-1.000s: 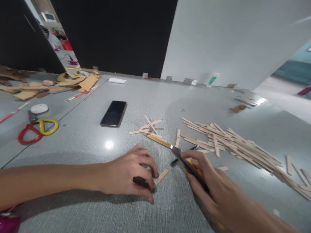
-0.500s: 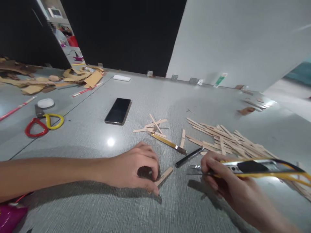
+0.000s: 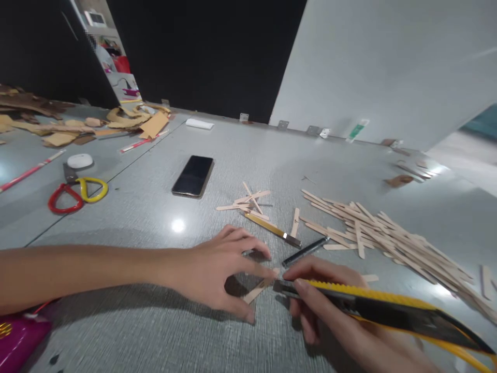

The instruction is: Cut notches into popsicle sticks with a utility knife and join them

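My right hand (image 3: pixel 326 300) grips a yellow and black utility knife (image 3: pixel 373 311), its blade end pointing left. That tip is close to a short wooden craft stick (image 3: pixel 254 294) lying on the grey table. Over the stick is my left hand (image 3: pixel 225 269), fingers spread and the index fingertip at the stick's far end; whether it presses down I cannot tell. Part of the stick is hidden by that finger. Just beyond the hands lie a black pen-like tool (image 3: pixel 305 252) and a gold-coloured pencil-like tool (image 3: pixel 272 228).
Many loose craft sticks (image 3: pixel 388 235) are heaped on the right, with a smaller crossed group (image 3: pixel 252 199) ahead. A phone (image 3: pixel 193 176), scissors (image 3: pixel 77 194), a white mouse-shaped case (image 3: pixel 79 161) and cardboard scraps (image 3: pixel 132 122) lie to the left. A dark panel (image 3: pixel 202 52) stands behind.
My right hand has moved left with the utility knife, turning it, so the blade end is now beside the craft stick. My left hand's fingers have opened and stretched towards the stick's far end.
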Motion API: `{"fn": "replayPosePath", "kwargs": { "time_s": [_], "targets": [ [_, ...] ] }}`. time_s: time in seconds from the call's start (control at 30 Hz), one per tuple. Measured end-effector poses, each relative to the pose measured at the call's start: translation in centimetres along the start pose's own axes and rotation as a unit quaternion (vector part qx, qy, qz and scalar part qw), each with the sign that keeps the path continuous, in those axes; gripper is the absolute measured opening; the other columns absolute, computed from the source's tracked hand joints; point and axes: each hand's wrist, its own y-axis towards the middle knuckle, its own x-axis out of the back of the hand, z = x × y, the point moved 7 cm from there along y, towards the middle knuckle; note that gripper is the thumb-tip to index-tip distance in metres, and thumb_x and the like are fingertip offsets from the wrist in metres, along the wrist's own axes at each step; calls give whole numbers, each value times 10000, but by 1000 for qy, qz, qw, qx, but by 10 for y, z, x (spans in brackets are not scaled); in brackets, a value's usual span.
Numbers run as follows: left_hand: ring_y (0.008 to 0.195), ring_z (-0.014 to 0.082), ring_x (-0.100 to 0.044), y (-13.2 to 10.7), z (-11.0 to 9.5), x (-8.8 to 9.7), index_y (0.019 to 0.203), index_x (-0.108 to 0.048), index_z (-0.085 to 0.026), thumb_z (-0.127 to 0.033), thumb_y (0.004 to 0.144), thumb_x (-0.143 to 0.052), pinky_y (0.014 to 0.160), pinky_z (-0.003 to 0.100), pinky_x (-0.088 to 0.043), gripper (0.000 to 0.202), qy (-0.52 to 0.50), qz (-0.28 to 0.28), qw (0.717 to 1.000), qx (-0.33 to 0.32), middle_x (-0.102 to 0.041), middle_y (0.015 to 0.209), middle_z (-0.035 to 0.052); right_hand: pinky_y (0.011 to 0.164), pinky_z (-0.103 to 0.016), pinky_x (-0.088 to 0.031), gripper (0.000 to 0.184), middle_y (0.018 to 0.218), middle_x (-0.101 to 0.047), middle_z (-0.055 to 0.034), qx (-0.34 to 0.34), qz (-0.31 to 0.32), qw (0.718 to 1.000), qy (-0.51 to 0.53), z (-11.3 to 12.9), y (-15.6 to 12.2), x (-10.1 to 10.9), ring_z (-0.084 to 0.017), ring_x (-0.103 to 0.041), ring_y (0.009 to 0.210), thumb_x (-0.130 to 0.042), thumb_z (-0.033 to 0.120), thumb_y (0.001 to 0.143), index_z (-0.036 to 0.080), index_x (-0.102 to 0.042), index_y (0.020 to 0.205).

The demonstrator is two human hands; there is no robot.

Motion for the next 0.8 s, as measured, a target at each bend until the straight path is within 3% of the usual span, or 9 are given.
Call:
{"fn": "replayPosePath", "kwargs": {
  "time_s": [0.1,0.17,0.3,0.5,0.67,0.8],
  "targets": [
    [1353,368,-477,1,0,0,1404,-681,-356,-711,770,-847,1173,541,-315,745,-9,-18,1000,-16,-579,1462,72,589,-246,-560,403,712,-716,13,-41,17,999,20,0,0,-9,-137,-673,603,-629,648,1017,250,-624,956],
    [1347,364,-486,1,0,1,1380,-693,-347,-721,768,-845,1169,534,-314,733,-16,-18,1000,-20,-581,1461,72,593,-241,-559,406,676,-719,10,-10,14,1000,-7,8,0,-12,-145,-684,601,-614,636,1027,252,-626,894],
    [1348,347,-492,2,0,3,1371,-702,-321,-639,896,-779,1165,510,-316,577,-13,-2,1000,-11,-589,1456,74,611,-246,-591,340,681,-749,-1,55,15,996,-74,18,2,-14,-171,-724,628,-586,543,1063,269,-662,877],
    [1357,338,-478,5,-2,5,1381,-705,-288,-585,890,-812,1168,491,-310,583,8,15,1000,-5,-581,1479,69,579,-218,-569,272,627,-736,32,109,-3,982,-152,19,6,-10,-145,-706,561,-569,431,1079,276,-686,888],
    [1374,358,-467,6,-7,4,1397,-699,-331,-636,925,-747,1111,518,-325,564,44,38,997,-43,-564,1526,73,563,-205,-548,278,608,-732,39,126,-6,978,-164,22,5,-10,-134,-696,539,-564,380,1075,270,-682,848],
    [1365,371,-476,4,-8,2,1320,-740,-362,-709,869,-766,1105,533,-321,570,33,43,996,-75,-558,1556,44,509,-209,-501,267,568,-704,50,162,-4,971,-175,16,1,-16,-126,-671,478,-552,353,1075,270,-672,852]
  ]
}}
